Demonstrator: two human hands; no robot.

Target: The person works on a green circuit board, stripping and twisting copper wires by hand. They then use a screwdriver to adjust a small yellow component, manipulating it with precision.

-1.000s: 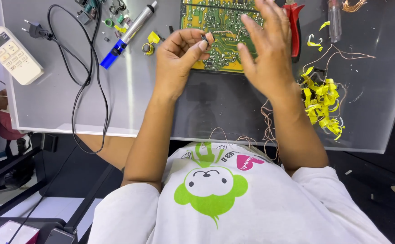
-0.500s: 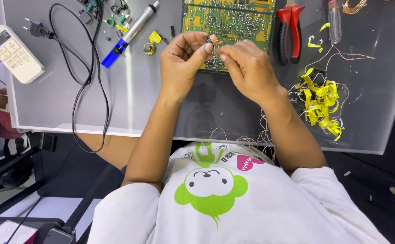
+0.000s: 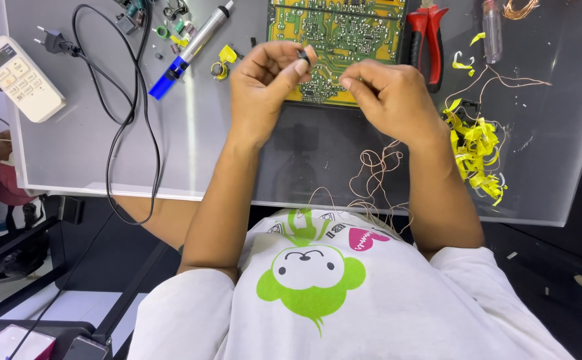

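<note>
Head view, person seated at a grey bench point(image 3: 91, 153). Both hands are raised just above the near edge of a green circuit board point(image 3: 334, 40) that lies solder side up at the far middle of the bench.

Left hand point(image 3: 264, 83): fingers curled, thumb and forefinger pinched on a small dark component point(image 3: 302, 56) — held at the fingertips, over the board's near left part. What kind of part it is cannot be told at this size.

Right hand point(image 3: 391, 97): fingers drawn in narrow, thumb and forefinger tips pressed together just right of the component. Whether they pinch a strand of the thin copper wire point(image 3: 371, 173) cannot be told; loose loops of that wire hang below the wrist, over the bench edge and down to the white shirt.

Around the hands:
- Red-handled pliers point(image 3: 427, 37) just right of the board, lying on the bench.
- Heap of yellow tape scraps point(image 3: 481, 150) right of the right forearm, more copper strands trailing through it.
- Desoldering pump point(image 3: 187, 53), blue tip and silver barrel, left of the left hand; a small yellow-wrapped coil point(image 3: 222, 67) between pump and hand.
- Black power cord with plug point(image 3: 114, 113) looping across the bench's left half and off its near edge.
- White remote control point(image 3: 19, 79) at the far left edge.
</note>
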